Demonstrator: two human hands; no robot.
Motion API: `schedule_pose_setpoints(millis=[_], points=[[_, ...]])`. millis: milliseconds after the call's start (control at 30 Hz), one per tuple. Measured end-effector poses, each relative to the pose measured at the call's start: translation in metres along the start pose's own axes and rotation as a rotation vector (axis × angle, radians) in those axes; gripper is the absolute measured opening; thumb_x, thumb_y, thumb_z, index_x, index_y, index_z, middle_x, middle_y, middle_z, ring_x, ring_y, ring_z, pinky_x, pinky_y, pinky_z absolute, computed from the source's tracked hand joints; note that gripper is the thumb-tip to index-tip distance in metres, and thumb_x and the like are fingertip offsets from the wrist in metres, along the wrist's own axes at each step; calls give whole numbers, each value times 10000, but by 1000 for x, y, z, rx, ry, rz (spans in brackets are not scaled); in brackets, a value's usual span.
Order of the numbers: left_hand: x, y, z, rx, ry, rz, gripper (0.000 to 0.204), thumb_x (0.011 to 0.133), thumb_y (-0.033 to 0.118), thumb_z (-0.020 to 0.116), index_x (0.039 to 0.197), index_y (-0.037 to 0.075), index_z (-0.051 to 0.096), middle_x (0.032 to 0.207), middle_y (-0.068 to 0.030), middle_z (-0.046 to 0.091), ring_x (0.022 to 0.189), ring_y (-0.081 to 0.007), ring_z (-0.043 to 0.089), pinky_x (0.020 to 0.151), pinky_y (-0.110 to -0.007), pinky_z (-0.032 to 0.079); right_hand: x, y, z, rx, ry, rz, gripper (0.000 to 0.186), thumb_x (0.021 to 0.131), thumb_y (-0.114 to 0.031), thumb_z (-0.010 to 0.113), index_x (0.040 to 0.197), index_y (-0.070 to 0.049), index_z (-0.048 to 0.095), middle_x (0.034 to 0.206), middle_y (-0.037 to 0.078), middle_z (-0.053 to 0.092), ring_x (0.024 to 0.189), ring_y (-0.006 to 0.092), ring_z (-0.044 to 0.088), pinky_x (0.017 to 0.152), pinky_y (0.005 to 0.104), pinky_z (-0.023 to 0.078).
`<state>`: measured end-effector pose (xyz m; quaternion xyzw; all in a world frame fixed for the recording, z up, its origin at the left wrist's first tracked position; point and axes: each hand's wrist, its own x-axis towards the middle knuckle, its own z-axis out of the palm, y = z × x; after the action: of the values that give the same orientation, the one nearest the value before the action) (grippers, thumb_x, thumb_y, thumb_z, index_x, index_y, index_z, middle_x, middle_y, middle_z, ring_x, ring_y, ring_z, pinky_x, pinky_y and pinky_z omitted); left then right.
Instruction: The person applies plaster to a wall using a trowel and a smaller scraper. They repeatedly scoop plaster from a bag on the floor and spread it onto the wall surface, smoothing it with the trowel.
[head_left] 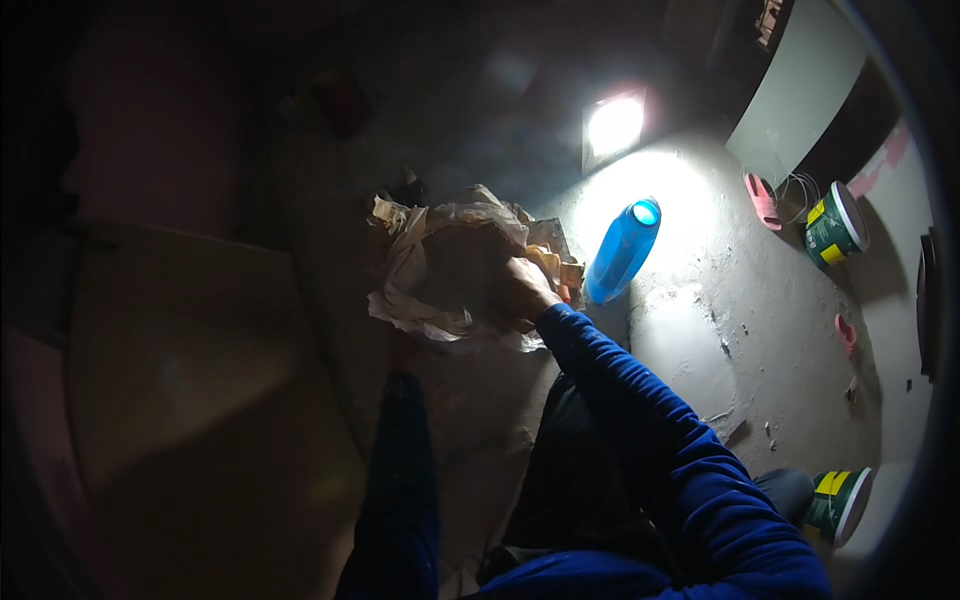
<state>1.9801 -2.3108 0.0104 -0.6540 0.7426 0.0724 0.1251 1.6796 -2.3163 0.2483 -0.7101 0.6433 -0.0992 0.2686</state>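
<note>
An opened, crumpled pale sack [405, 300] sits on the floor in front of me, its torn rim folded outward and its inside dim. My right hand [527, 290] reaches over the sack's right rim, and its fingers are lost in the shadow inside. My left hand [402, 352] is by the near left side of the sack, too dark to make out its fingers. A blue plastic bottle [622, 255] stands just right of the sack, apart from my right hand.
A bright lamp [615, 125] shines behind the bottle. Along the right wall are a green bucket [830, 232], another green bucket [835, 505], a pink slipper [762, 202] and a second pink slipper [846, 335]. A large flat board [180, 350] lies at left.
</note>
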Motion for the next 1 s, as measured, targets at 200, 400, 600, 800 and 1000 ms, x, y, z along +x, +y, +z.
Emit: schedule_pose_setpoints(millis=[200, 400, 600, 800, 1000], points=[[-7, 0, -9, -62, 18, -15, 588, 944, 452, 485, 1390, 72, 534, 1390, -193, 536, 1296, -346, 507, 1094, -498, 323, 2, 5, 24, 58, 49, -109, 240, 795, -266, 714, 808, -27, 732, 846, 203, 721, 844, 325, 720, 759, 417, 569], [-2, 6, -36, -242, 97, -51, 571, 943, 400, 510, 1395, 51, 519, 1369, -202, 541, 1266, -352, 532, 1050, -481, 381, 10, 19, 44, 209, 181, -160, 229, 790, -210, 693, 873, 3, 711, 842, 220, 695, 830, 375, 690, 752, 486, 541], [-99, 29, -136, -797, 404, -150, 558, 941, 347, 535, 1399, 30, 504, 1347, -211, 546, 1236, -357, 557, 1007, -463, 439, -1, 25, 44, 443, 115, -4, 336, 855, -291, 676, 1023, 0, 665, 966, 249, 699, 961, 398, 688, 820, 467, 544], [-222, 103, -292, -824, 570, 331, 549, 940, 295, 559, 1404, 10, 489, 1326, -221, 551, 1205, -363, 581, 963, -446, 497, 1, 29, 48, 479, 29, 150, 392, 910, -354, 625, 1096, -10, 656, 1002, 222, 705, 961, 384, 692, 812, 460, 540], [-200, 149, -314, -238, 415, 429, 523, 922, 249, 600, 1384, 25, 504, 1183, -204, 589, 1122, -337, 611, 942, -409, 503, 0, 36, 63, 369, 176, -27, 285, 887, -287, 628, 971, -19, 681, 961, 203, 714, 910, 355, 697, 763, 453, 548]])
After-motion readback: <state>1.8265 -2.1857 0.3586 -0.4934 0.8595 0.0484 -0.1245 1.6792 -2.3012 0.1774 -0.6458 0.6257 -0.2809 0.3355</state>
